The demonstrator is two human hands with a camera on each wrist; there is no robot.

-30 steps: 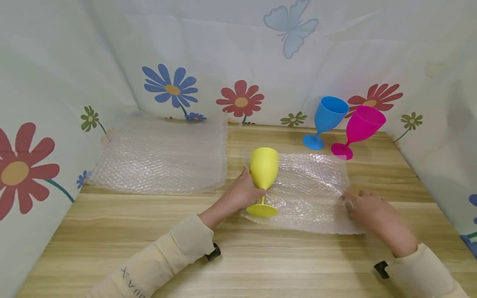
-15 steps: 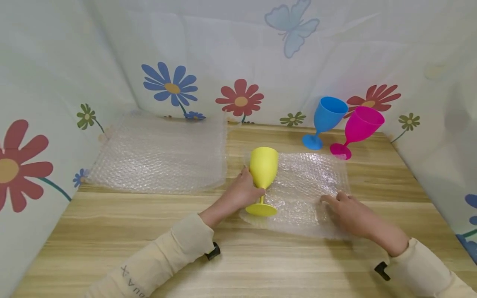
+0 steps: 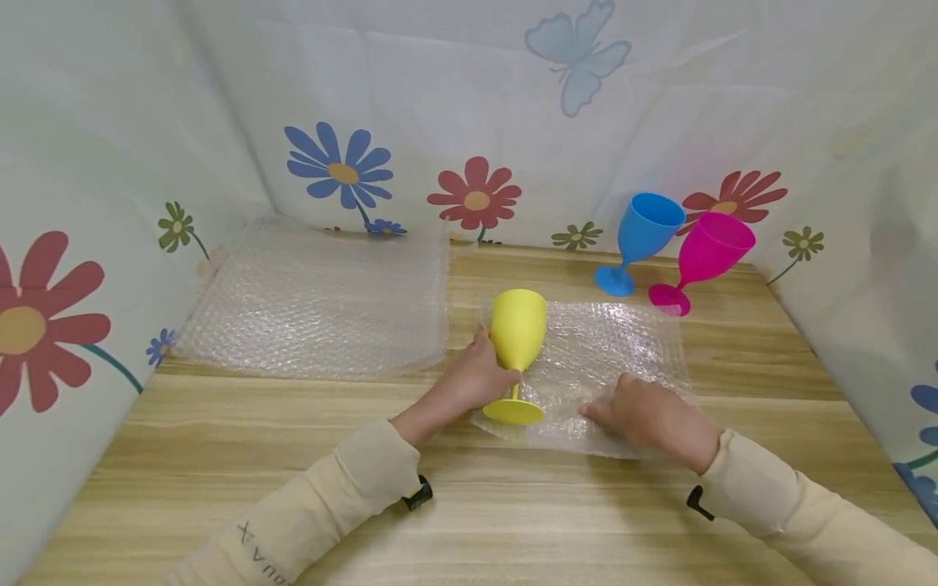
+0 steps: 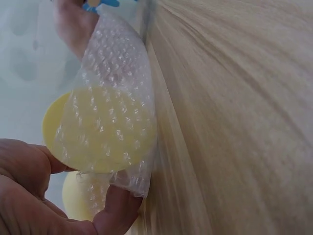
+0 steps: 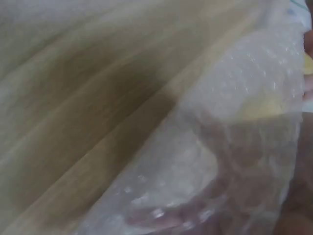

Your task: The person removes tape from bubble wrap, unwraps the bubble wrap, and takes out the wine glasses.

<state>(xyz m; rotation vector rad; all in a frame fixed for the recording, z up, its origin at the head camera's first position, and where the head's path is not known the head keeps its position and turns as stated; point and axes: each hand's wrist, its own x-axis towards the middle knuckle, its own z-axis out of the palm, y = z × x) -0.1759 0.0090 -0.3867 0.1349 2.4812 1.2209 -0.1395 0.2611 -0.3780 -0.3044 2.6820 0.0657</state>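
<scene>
My left hand (image 3: pixel 476 374) grips a yellow goblet (image 3: pixel 519 325) around its stem and lower bowl. The goblet lies along the left side of a small bubble wrap sheet (image 3: pixel 586 342). In the left wrist view, its round foot (image 4: pixel 54 125) is partly seen through the lifted wrap (image 4: pixel 117 49). My right hand (image 3: pixel 652 415) is over the sheet's front right part, thumb and fingers pinching the wrap. In the right wrist view, raised wrap (image 5: pixel 264 68) covers some of that hand's fingers, which show blurred through it. Its exact fingertip hold is hidden.
A blue goblet (image 3: pixel 648 228) and a pink goblet (image 3: pixel 711 248) stand at the back right, the pink one's foot by the sheet's far edge. Larger bubble wrap (image 3: pixel 315 301) lies at the left on the wooden table (image 3: pixel 293 439). Flowered fabric walls (image 3: pixel 440 98) enclose the table.
My right hand has moved left from the sheet's right edge toward the yellow goblet, drawing the wrap's front right part along. My left hand and the goblet have stayed in place.
</scene>
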